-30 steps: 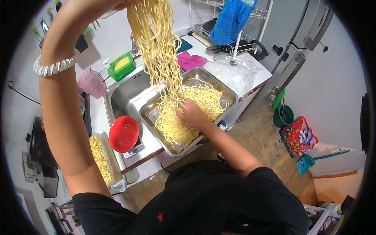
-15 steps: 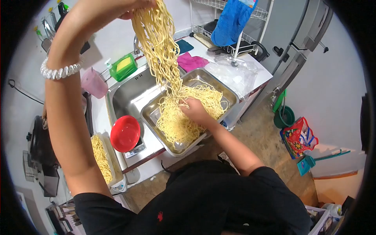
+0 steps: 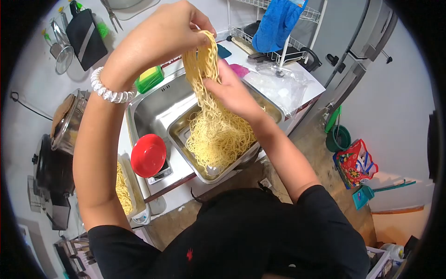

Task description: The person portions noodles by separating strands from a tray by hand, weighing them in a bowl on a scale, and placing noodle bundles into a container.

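Note:
My left hand (image 3: 176, 28), with a clear coiled band on its wrist, grips a bundle of long yellow noodles (image 3: 200, 60) near its top. The bundle hangs down over a steel tray (image 3: 204, 179). Partway down, my right hand (image 3: 230, 93) is closed around the strands, its fingers partly hidden by them. Under both hands, a tangled pile of noodles (image 3: 223, 142) lies in the tray, and the hanging strands reach down to it. The tray rests partly over the sink (image 3: 158, 100).
A red bowl (image 3: 148, 156) sits on a small scale (image 3: 161, 174) left of the tray. Nearer me is a container of noodles (image 3: 123, 193). Beyond are a green soap holder (image 3: 149, 80), plastic bags (image 3: 281, 86) and a wire rack (image 3: 278, 58) with a blue cloth (image 3: 278, 23).
My left hand has come down and to the right with the bundle. My right hand has risen from the pile in the tray to the hanging strands.

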Demonstrator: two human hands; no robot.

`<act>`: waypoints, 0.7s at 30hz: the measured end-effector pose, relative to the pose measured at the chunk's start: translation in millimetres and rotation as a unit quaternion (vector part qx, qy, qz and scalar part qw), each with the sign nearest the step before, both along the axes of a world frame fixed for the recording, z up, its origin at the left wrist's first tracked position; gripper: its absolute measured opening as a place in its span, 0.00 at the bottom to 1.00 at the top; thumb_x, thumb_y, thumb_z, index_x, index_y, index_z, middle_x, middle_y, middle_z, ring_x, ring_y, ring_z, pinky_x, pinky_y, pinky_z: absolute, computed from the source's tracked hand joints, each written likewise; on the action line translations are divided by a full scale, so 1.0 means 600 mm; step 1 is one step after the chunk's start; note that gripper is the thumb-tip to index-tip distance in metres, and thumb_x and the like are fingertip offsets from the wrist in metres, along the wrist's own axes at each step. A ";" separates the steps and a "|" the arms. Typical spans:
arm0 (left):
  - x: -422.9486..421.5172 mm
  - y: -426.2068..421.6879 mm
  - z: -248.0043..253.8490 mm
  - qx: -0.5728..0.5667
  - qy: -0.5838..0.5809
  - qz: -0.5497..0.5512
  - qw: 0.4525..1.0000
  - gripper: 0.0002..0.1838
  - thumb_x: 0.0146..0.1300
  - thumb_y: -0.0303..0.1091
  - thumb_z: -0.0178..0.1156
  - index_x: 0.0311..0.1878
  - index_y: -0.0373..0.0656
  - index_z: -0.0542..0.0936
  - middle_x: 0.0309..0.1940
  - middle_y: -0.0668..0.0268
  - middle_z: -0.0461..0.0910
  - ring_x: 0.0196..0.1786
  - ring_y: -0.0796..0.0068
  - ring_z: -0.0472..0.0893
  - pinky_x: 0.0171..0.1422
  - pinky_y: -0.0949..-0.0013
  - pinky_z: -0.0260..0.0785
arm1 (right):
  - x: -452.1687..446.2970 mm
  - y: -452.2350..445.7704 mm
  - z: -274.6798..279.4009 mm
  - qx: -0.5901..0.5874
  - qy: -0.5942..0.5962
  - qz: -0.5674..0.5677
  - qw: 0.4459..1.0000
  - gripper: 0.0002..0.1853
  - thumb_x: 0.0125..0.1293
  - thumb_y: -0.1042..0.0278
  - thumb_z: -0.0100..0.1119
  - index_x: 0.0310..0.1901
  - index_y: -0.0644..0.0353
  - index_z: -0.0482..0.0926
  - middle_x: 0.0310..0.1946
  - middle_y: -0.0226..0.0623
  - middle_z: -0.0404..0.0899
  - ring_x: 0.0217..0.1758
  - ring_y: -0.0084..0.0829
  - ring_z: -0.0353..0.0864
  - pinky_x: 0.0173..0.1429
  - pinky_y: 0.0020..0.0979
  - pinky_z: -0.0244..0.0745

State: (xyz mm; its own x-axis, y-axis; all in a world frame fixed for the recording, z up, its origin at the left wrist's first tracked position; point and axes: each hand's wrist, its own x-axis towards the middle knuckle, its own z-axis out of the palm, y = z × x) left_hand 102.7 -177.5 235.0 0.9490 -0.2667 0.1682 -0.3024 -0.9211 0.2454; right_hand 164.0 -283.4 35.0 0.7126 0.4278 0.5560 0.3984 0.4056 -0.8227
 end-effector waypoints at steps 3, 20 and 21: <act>-0.010 0.008 0.014 -0.021 0.001 -0.012 1.000 0.14 0.61 0.32 0.60 0.45 0.34 0.86 0.31 0.54 0.87 0.33 0.71 0.86 0.43 0.70 0.77 | 0.015 0.004 -0.057 -0.085 0.050 -0.007 0.995 0.17 0.74 0.66 0.51 0.59 0.67 0.72 0.49 0.34 0.79 0.54 0.22 0.74 0.59 0.28 0.70; -0.025 0.030 0.058 -0.062 -0.302 0.046 0.950 0.11 0.63 0.31 0.63 0.44 0.33 0.86 0.28 0.64 0.85 0.26 0.83 0.79 0.31 0.80 0.70 | -0.005 -0.027 -0.241 -0.231 0.090 -0.050 0.968 0.12 0.74 0.66 0.49 0.43 0.65 0.79 0.31 0.29 0.75 0.33 0.17 0.72 0.38 0.24 0.68; -0.030 0.026 0.074 -0.087 -0.284 0.067 0.952 0.11 0.63 0.30 0.63 0.44 0.33 0.86 0.28 0.64 0.85 0.26 0.83 0.79 0.31 0.80 0.71 | -0.006 -0.030 -0.243 -0.244 0.072 -0.060 0.965 0.11 0.72 0.67 0.50 0.42 0.65 0.80 0.31 0.30 0.76 0.33 0.18 0.72 0.38 0.25 0.69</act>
State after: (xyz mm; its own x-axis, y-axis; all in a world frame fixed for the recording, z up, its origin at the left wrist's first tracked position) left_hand 84.9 -161.7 279.3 0.7150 -0.0706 0.6955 -0.3142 -0.9212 0.2295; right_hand 160.3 -301.4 -110.7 0.8288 0.5226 0.1999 0.2853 -0.0873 -0.9545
